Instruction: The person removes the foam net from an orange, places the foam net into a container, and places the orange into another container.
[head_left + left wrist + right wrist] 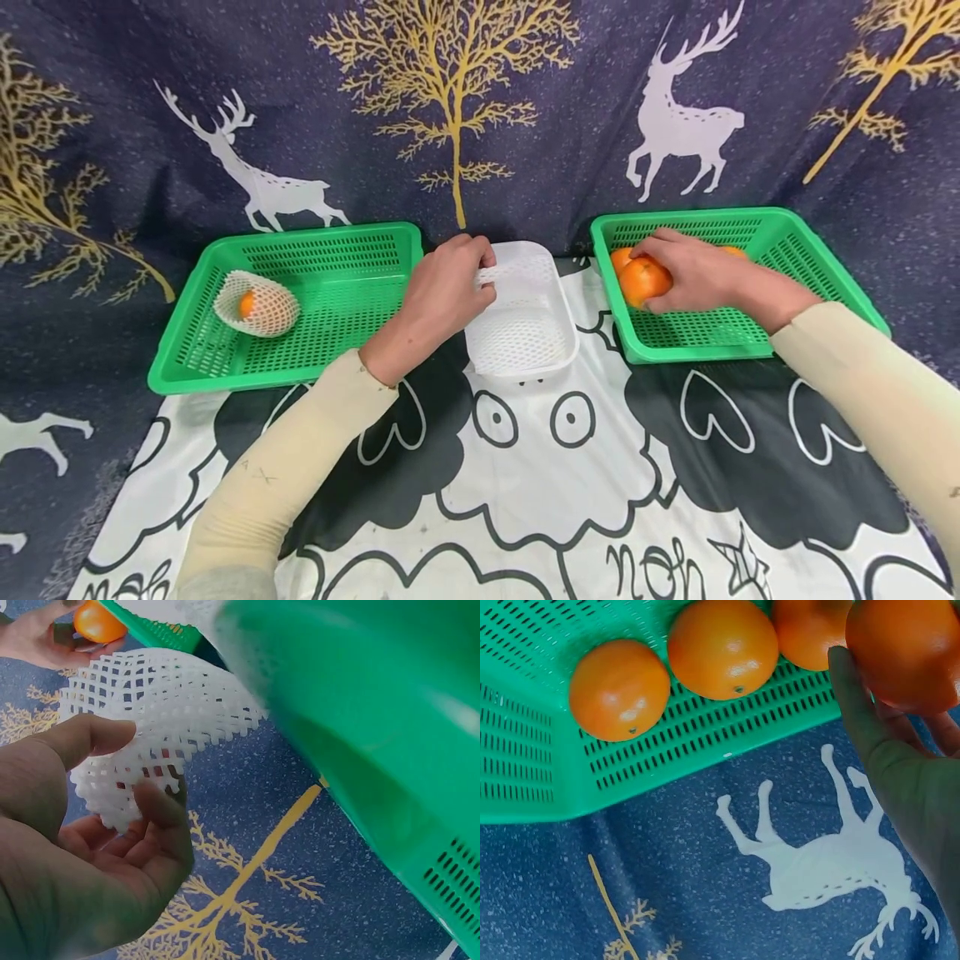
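Observation:
In the head view my left hand [446,287] is over the left edge of a small white basket [572,337]. Between its thumb and fingers it pinches a white foam net sleeve [150,694], spread wide in the left wrist view. My right hand [701,268] reaches into the right green basket [757,351] and grips an orange [645,282], its fingers curled round the fruit. More oranges [724,649] lie along that basket's far side in the right wrist view. The hand partly hides them in the head view.
At the left, another green basket [161,362] holds an orange in a foam net [279,312]. More foam nets [517,337] lie in the white basket between the green ones. A dark cloth [547,125] with deer and trees hangs behind; a patterned cloth [540,475] covers the table.

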The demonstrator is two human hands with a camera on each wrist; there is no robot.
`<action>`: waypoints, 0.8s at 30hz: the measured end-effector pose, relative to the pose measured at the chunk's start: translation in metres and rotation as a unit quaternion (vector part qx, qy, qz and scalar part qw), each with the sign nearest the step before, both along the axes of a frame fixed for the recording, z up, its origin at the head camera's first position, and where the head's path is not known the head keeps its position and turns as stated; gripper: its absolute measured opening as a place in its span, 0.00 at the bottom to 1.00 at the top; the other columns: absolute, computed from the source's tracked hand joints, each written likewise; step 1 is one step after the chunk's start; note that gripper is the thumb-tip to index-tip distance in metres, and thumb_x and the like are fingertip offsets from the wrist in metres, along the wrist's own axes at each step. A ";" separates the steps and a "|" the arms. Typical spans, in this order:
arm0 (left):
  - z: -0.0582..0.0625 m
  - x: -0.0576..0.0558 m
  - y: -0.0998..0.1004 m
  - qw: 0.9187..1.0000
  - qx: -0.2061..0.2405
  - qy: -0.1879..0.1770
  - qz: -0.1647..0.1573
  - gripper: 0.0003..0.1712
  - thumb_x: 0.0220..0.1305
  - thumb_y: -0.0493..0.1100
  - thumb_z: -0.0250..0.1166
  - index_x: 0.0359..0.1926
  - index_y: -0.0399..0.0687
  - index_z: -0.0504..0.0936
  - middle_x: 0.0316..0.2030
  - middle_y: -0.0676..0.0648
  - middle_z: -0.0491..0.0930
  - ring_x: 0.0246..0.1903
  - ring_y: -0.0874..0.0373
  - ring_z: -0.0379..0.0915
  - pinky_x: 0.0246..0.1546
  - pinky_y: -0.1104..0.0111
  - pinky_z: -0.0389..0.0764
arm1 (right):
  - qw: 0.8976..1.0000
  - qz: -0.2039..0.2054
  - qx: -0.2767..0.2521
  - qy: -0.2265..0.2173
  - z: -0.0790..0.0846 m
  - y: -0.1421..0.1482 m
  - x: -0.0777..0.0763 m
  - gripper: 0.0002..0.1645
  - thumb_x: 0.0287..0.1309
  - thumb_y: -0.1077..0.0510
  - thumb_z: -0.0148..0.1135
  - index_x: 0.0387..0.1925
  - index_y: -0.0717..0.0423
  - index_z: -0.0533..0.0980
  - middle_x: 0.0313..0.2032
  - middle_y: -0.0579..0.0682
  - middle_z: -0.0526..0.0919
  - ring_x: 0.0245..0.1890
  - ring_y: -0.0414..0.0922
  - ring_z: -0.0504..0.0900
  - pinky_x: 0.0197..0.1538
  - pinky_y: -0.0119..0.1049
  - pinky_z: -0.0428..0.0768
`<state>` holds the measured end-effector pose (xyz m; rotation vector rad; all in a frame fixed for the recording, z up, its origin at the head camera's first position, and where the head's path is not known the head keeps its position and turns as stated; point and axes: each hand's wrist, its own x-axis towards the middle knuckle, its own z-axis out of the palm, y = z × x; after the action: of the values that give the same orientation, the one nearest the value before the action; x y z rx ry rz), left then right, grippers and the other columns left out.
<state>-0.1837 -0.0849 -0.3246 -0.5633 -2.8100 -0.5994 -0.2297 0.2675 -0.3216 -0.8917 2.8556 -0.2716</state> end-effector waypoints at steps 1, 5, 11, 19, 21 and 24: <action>-0.001 -0.001 0.000 1.000 -0.001 -0.002 0.003 0.10 0.59 0.37 0.65 0.43 0.48 0.81 0.37 0.48 0.77 0.28 0.56 0.71 0.26 0.62 0.75 | 1.000 0.001 0.001 -0.002 -0.001 0.000 -0.001 0.39 0.43 0.56 0.76 0.59 0.60 0.72 0.53 0.57 0.73 0.43 0.52 0.76 0.42 0.48 0.79; 0.000 -0.001 0.002 1.000 -0.003 0.003 0.011 0.09 0.58 0.38 0.67 0.42 0.48 0.82 0.36 0.49 0.78 0.28 0.55 0.72 0.28 0.62 0.75 | 1.000 0.009 0.010 -0.008 -0.007 -0.001 -0.006 0.39 0.42 0.56 0.78 0.58 0.59 0.73 0.52 0.57 0.73 0.43 0.53 0.76 0.42 0.49 0.78; 0.009 -0.005 0.004 1.000 -0.004 0.019 0.006 0.07 0.58 0.38 0.68 0.38 0.48 0.80 0.31 0.50 0.76 0.28 0.55 0.71 0.28 0.61 0.73 | 1.000 0.013 0.023 -0.012 -0.015 0.000 -0.009 0.40 0.39 0.55 0.79 0.56 0.60 0.73 0.51 0.58 0.73 0.43 0.53 0.76 0.43 0.49 0.78; 0.008 -0.022 0.010 0.999 -0.034 -0.019 0.001 0.06 0.62 0.35 0.64 0.40 0.46 0.78 0.35 0.47 0.75 0.29 0.53 0.70 0.28 0.61 0.72 | 0.999 0.014 0.039 -0.017 -0.022 -0.001 -0.010 0.42 0.37 0.53 0.82 0.55 0.59 0.72 0.49 0.59 0.73 0.41 0.53 0.77 0.44 0.50 0.78; 0.005 -0.026 0.011 0.999 -0.047 -0.027 -0.004 0.06 0.63 0.34 0.63 0.41 0.45 0.78 0.36 0.46 0.75 0.30 0.52 0.70 0.30 0.60 0.72 | 0.999 0.016 0.041 -0.015 -0.022 -0.002 -0.010 0.42 0.37 0.52 0.82 0.55 0.58 0.72 0.49 0.59 0.73 0.40 0.53 0.77 0.44 0.51 0.79; 0.000 -0.032 0.014 0.997 -0.067 -0.037 -0.010 0.08 0.64 0.34 0.62 0.44 0.43 0.79 0.38 0.43 0.76 0.33 0.50 0.72 0.32 0.59 0.73 | 0.999 0.016 0.046 -0.014 -0.024 -0.003 -0.010 0.43 0.37 0.52 0.82 0.55 0.58 0.71 0.49 0.60 0.72 0.38 0.54 0.77 0.42 0.52 0.78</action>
<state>-0.2156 -0.0714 -0.3248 -0.6063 -2.9335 -0.4455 -0.2401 0.2646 -0.3456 -0.9067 2.8013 -0.1473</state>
